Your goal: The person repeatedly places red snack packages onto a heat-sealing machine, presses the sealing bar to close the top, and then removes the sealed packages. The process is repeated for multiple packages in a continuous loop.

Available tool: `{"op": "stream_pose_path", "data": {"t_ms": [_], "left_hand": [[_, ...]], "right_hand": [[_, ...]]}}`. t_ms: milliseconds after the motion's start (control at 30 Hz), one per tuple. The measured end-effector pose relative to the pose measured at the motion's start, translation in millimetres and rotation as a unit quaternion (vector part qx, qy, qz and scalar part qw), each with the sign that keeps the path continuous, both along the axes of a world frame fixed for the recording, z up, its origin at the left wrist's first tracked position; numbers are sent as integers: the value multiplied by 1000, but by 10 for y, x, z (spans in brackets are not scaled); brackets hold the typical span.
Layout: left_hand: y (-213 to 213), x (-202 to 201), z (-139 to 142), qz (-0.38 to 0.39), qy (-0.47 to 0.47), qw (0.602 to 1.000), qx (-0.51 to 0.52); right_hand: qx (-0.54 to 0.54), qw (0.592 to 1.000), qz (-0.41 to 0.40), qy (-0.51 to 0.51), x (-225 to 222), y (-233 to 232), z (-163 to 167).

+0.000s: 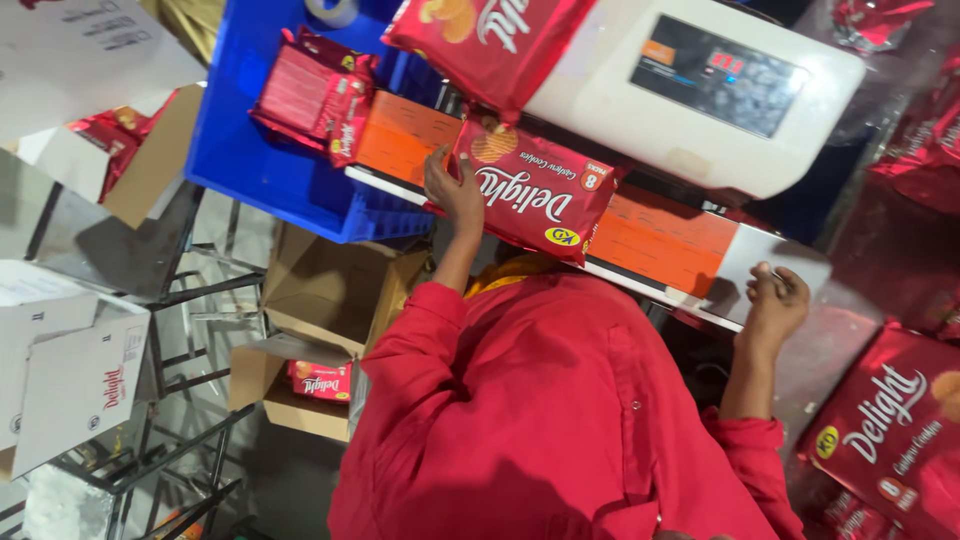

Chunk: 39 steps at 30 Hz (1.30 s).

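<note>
We're on a packing line in a food factory here, and the orange conveyor belt (660, 235) running across the middle says it straight away. Above that belt sits a white machine (700, 85) with a dark display panel, at the belt's far end a blue plastic crate (270, 165) holds glossy red biscuit packs (315, 95), and more of the same packs (895, 430) pile up beside its near end. Below the belt, open cardboard cartons (310, 330) wait on metal racking (190, 330).
</note>
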<state>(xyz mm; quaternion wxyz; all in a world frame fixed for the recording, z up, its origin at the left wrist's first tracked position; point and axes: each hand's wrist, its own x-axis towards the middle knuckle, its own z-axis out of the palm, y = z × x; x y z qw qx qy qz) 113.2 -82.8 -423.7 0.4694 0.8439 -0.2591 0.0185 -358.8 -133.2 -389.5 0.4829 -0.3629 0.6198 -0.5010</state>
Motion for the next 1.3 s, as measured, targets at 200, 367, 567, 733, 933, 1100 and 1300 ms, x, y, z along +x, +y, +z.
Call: {"op": "stream_pose_path", "data": {"t_ms": [200, 367, 567, 733, 933, 1100, 1300], "left_hand": [[302, 831, -12, 65, 24, 992, 101], [598, 1389, -22, 107, 89, 989, 47], [747, 2005, -133, 119, 136, 983, 8], [730, 2496, -80, 97, 203, 974, -25], [677, 3163, 120, 15, 236, 945, -227], [627, 3683, 208, 25, 372, 891, -258], [556, 4101, 273, 70, 462, 859, -207]], "right_hand": [[-38, 999, -18, -14, 563, 114, 77], [-70, 997, -7, -29, 1144, 162, 157], [-86, 995, 2, -56, 1775, 198, 199], [-75, 996, -4, -50, 2097, 190, 261], [-67, 996, -18, -48, 2395, 200, 345], [-56, 997, -29, -41, 2518, 183, 349], [-65, 996, -29, -45, 2556, 134, 327]]}}
